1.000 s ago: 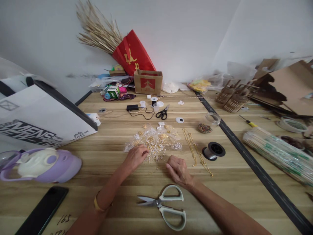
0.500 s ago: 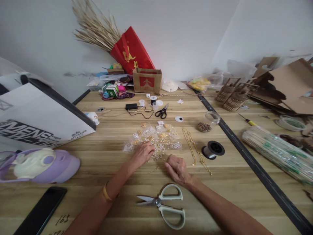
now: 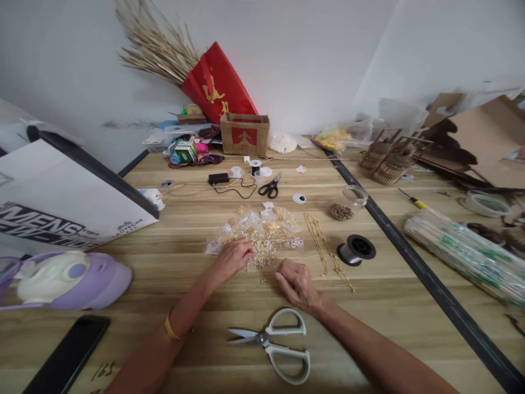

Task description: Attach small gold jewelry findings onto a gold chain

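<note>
Left hand has been shifted slightly back leftward over the bead pile since half a second ago; right hand kept in place, view drifted a little. Bead pile, clear and gold pieces among small plastic bags, is spread mid-table, its near left part covered by the left hand. Left fingers are bent down into it; whether a bead is pinched cannot be told. Right fingers are curled in, hand rested on the table just right of the pile; whether anything is held inside cannot be told.

Table is wood-grained, crossed at right by a dark strip, and backed by a plain pale wall. Red bag with dried stalks is leaned at the back behind a brown paper box. Gold chains and a wire spool are laid right of the pile, pale-handled scissors nearer.

White box, purple item and phone are cut off at left. Handwriting is partly cropped below. Packaged sticks are cropped at right; clutter beyond is blurred. Tiny strand between the hands is barely made out.
</note>
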A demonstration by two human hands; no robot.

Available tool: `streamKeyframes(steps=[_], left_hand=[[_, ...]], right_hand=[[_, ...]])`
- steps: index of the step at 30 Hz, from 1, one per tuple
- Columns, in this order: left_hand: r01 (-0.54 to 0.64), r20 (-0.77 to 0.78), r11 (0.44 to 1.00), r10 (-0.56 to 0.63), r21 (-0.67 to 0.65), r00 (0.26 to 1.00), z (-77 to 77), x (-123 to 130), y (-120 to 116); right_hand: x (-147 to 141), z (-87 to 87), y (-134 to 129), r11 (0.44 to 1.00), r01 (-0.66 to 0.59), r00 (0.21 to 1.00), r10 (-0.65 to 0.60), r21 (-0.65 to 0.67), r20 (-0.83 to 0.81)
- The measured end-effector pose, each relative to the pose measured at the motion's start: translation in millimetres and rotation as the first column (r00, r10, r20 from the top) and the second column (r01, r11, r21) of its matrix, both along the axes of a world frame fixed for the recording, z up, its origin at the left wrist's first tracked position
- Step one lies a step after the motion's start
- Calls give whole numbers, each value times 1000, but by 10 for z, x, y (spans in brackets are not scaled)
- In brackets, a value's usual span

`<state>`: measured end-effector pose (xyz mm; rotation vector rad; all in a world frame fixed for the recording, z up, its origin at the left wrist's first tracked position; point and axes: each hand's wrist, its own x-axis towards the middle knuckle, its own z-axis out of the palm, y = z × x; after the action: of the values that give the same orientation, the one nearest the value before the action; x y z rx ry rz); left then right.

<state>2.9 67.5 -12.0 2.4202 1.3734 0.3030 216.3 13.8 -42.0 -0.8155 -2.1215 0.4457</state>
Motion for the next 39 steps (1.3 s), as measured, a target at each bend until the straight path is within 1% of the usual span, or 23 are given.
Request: streamKeyframes(steps=[6, 9, 14, 17, 20, 25, 29, 33, 39], left_hand=[[-88, 166, 994, 98, -69, 981, -16, -72, 68], [-74, 211, 993, 91, -88, 973, -45, -60, 78], [14, 168, 1000, -12, -13, 986, -35, -12, 64], [-19, 92, 999, 16, 33, 996, -11, -12, 77], [-53, 12, 997, 53, 63, 999, -17, -21, 106], [-49, -57, 997, 52, 60, 997, -71, 15, 128], [-18, -33, 999, 19, 32, 999, -101, 26, 111], [29, 18, 999, -29, 24, 999, -110, -55, 80], [13, 171, 1000, -13, 1, 985, -119, -209, 29]], right_hand=[[-5, -13, 1, 1000, -13, 1000, 13, -5, -7], [-9, -10, 1, 1000, -14, 1000, 14, -5, 0], [-5, 4, -2, 1000, -13, 1000, 13, -2, 6], [-4, 6, -4, 1000, -16, 1000, 16, -10, 5], [-5, 9, -3, 1000, -21, 1000, 21, -10, 5], [-7, 12, -1, 1000, -19, 1000, 19, 1, -2], [-6, 0, 0, 1000, -13, 1000, 13, 5, -14], [-4, -2, 1, 1000, -13, 1000, 13, -6, -1], [-8, 21, -4, 1000, -22, 1000, 22, -19, 1]])
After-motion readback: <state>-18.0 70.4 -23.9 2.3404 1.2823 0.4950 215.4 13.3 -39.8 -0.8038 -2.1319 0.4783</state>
